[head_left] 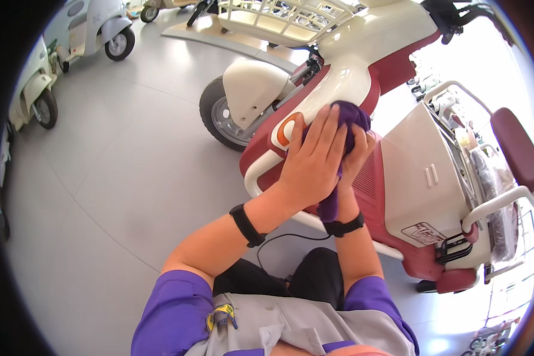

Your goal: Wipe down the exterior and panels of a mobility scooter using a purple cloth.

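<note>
A cream and dark red scooter [397,178] stands in front of me, its front wheel [219,115] to the left. A purple cloth [353,115] is bunched against the scooter's red and cream front panel. My left hand [311,157] lies flat over the cloth with fingers spread upward. My right hand [355,157] sits just behind it, curled around the cloth, whose tail hangs down past my wrist. Both wrists wear black bands.
A cream wire basket [285,18] sits on the scooter's front. A dark red backrest [513,145] is at the right. Other pale scooters [98,29] are parked at the far left on the grey tiled floor [118,178]. A thin black cable runs near my knees.
</note>
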Demonstrator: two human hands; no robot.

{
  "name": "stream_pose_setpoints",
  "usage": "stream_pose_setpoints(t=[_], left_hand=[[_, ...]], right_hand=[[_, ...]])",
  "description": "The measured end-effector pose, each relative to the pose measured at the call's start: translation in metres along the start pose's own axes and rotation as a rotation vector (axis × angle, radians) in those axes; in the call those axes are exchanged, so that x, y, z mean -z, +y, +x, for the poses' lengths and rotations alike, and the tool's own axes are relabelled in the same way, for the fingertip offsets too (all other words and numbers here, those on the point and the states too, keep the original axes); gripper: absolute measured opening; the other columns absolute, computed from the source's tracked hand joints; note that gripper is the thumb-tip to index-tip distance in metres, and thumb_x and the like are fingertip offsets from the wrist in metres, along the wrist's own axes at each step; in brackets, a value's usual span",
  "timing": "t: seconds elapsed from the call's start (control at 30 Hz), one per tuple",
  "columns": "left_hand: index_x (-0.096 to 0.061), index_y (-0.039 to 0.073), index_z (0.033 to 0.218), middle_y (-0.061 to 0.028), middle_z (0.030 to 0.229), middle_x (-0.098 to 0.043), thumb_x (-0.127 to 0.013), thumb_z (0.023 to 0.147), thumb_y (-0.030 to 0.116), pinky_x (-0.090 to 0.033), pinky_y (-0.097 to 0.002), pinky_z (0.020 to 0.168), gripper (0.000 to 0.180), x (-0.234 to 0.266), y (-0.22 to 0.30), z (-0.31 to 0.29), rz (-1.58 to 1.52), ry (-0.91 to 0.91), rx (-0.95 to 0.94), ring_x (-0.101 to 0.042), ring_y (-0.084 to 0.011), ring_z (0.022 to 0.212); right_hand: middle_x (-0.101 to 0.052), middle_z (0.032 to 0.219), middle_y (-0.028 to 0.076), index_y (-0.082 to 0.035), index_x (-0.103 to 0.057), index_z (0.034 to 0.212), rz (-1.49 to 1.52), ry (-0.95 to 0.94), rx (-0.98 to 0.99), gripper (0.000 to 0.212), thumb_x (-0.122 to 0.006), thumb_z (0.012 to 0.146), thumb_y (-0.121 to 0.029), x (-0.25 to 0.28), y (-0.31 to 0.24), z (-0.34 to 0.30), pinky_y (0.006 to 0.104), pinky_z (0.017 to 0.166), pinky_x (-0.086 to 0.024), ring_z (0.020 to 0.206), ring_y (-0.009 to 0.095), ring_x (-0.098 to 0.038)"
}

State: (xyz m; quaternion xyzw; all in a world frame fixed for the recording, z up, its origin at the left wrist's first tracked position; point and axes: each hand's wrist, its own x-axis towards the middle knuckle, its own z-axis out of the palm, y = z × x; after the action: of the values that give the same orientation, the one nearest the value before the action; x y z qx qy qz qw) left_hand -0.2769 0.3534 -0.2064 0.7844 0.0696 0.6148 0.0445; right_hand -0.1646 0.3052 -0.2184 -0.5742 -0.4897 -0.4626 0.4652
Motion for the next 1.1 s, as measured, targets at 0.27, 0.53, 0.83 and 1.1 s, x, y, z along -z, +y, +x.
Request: stream_pose_setpoints(t=[0.27,0.53,0.83,1.1], left_hand=[[-0.055,-0.004,0.102,-0.0259,0.114,-0.059,-0.052,0.082,0.020,-0.037,-0.0536,0.098,0.031,-0.013,-0.022,0.134,0.088,-0.357,-0.078,-0.055,-0.0380,0.112],[-0.055,-0.001,0.110,-0.0229,0.112,-0.063,-0.043,0.088,0.027,-0.042,-0.0532,0.095,0.038,-0.049,-0.017,0.159,0.120,-0.557,-0.083,-0.058,-0.0407,0.107],[-0.040,0.003,0.141,-0.0270,0.150,-0.027,-0.051,0.077,0.018,-0.015,-0.0606,0.110,0.066,0.027,-0.012,0.047,0.243,-0.452,-0.462,-0.026,-0.0422,0.140],[-0.041,0.004,0.139,-0.0215,0.153,-0.026,-0.059,0.076,0.020,-0.014,-0.0628,0.110,0.068,-0.046,0.006,0.116,0.775,-0.571,-0.705,-0.021,-0.0368,0.144]], right_hand=[[-0.068,0.100,0.019,-0.007,-0.064,0.112,0.309,-0.282,-0.418,0.024,-0.058,0.090,-0.017,0.009,0.014,0.125,0.0365,0.081,-0.050,0.094,0.032,-0.065],[-0.067,0.107,0.016,-0.004,-0.062,0.116,0.834,0.064,-0.678,0.029,-0.052,0.094,-0.019,-0.024,0.065,0.105,0.0343,0.087,-0.048,0.097,0.029,-0.063],[-0.051,0.106,0.017,-0.008,-0.048,0.133,0.728,0.234,-0.565,0.040,-0.052,0.093,-0.010,-0.052,-0.029,-0.017,0.0387,0.088,-0.041,0.096,0.031,-0.049],[-0.056,0.103,0.014,-0.011,-0.052,0.123,0.572,0.278,-0.443,0.030,-0.045,0.094,-0.014,-0.058,0.061,0.039,0.0398,0.088,-0.045,0.102,0.032,-0.056]])
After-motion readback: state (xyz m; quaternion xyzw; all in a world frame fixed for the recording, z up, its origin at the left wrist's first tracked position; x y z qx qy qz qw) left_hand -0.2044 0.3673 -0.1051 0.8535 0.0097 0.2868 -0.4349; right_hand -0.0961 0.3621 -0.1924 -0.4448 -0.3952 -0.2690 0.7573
